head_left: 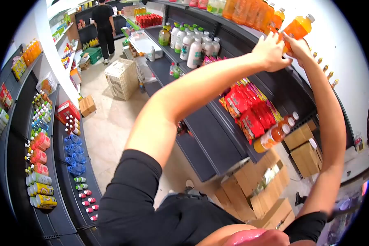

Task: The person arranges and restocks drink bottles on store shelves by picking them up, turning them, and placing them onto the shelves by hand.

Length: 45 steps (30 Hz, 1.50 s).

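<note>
Both arms stretch up to the top shelf at the upper right. My right hand (300, 48) is wrapped round the lower part of a tilted bottle of orange drink (298, 27), its white cap pointing up and right. Close beside it is my left hand (271, 52), fingers stretched and spread near the bottle's base; whether the fingertips touch it is hard to tell. A row of similar orange drink bottles (247, 12) stands along the shelf just beyond my left hand.
Below my arms, a dark shelf holds red snack packets (250, 108), white bottles (194, 53) and tilted amber bottles (270, 138). Cardboard boxes (254, 184) lie on the floor below. Stocked shelving (63, 180) lines the left; a person (103, 24) in black stands farther back near a woven box (122, 78).
</note>
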### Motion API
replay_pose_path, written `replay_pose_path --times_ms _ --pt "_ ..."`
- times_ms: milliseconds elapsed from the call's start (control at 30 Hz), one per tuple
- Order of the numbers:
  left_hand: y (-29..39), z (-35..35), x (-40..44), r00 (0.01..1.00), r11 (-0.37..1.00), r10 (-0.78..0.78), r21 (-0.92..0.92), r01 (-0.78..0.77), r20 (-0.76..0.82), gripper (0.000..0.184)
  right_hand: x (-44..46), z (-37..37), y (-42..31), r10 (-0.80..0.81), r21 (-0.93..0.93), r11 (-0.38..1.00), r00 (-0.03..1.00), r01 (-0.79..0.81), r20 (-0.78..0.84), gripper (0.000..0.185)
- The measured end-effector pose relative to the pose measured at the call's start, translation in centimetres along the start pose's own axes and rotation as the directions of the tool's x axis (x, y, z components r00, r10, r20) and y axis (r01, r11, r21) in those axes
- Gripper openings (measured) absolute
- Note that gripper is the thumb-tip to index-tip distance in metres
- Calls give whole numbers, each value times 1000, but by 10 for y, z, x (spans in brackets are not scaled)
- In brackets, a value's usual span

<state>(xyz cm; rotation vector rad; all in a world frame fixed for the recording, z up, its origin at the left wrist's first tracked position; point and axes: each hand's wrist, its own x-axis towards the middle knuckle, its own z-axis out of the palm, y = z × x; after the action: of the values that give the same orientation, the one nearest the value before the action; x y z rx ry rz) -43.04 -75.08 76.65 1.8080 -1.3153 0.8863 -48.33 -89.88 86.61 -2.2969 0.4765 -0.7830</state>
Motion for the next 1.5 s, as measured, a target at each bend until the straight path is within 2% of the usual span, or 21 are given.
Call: replay_pose_path --times_ms 33,67,100,167,300,433,567,600,700,767,833,867,967,1067,1167,1200,1233,1300,1367,1433,1500 --pt "-6 -1 7 998 998 -25 64 21 53 86 11 3 4 20 -87 996 1000 -21 -17 44" --pt "-12 0 16 993 988 -24 153 7 115 81 1 7 1 -83 23 996 996 84 -35 41" --pt "-18 1 28 971 989 -58 145 24 234 74 22 3 12 -123 -30 992 992 123 -21 43" --pt "-30 12 49 953 998 -62 40 52 295 66 55 0 29 -180 -4 984 981 180 74 43" --pt "-57 26 88 897 972 -25 -199 126 442 69 110 -12 41 91 -148 988 959 -52 267 34" --pt "-87 66 127 835 966 46 -237 103 548 74 163 -15 74 119 -158 985 950 -75 289 35" --pt "-107 96 160 597 961 39 -194 198 801 78 199 -7 103 99 -76 994 974 -85 203 41" --pt "-115 108 155 715 958 112 -266 107 690 79 210 -8 110 106 -131 988 974 -81 199 43" --pt "-119 110 157 742 989 36 -131 70 669 80 247 -7 137 41 -216 976 994 -18 102 53" --pt "-125 120 161 759 980 60 -181 77 648 80 271 -12 151 -40 -330 941 993 75 112 54" --pt "-132 128 164 750 956 57 -252 148 659 80 256 -9 130 82 -375 927 987 -24 139 56" --pt "-132 125 160 748 958 44 -239 156 662 77 242 -6 115 180 -382 916 977 -125 112 59" --pt "-131 123 167 688 976 -6 -146 163 726 80 247 -9 111 258 -508 840 964 -189 70 68" --pt "-131 130 163 797 981 -47 -120 149 602 54 235 -6 107 210 -580 798 978 -162 15 71" --pt "-136 127 163 905 972 161 -224 -76 393 38 229 -12 93 364 -598 759 929 -258 60 71" --pt "-135 115 156 953 928 240 -331 -170 183 28 238 -19 83 484 -708 655 866 -264 126 67" --pt "-129 104 150 979 906 199 -370 -204 -52 25 246 -26 73 594 -807 548 782 -222 188 64" --pt "-120 74 130 934 875 128 -405 -264 -333 21 190 -11 19 500 -958 278 862 -69 83 60" --pt "-107 48 92 811 832 52 -424 -357 -582 17 151 3 -22 220 -883 463 954 83 205 51" --pt "-106 39 35 745 688 -69 -572 -446 -663 10 94 29 -72 60 -797 560 948 228 314 51" --pt "-124 47 -56 789 809 -46 -486 -330 -612 7 60 64 -97 -263 -582 681 890 445 373 54"
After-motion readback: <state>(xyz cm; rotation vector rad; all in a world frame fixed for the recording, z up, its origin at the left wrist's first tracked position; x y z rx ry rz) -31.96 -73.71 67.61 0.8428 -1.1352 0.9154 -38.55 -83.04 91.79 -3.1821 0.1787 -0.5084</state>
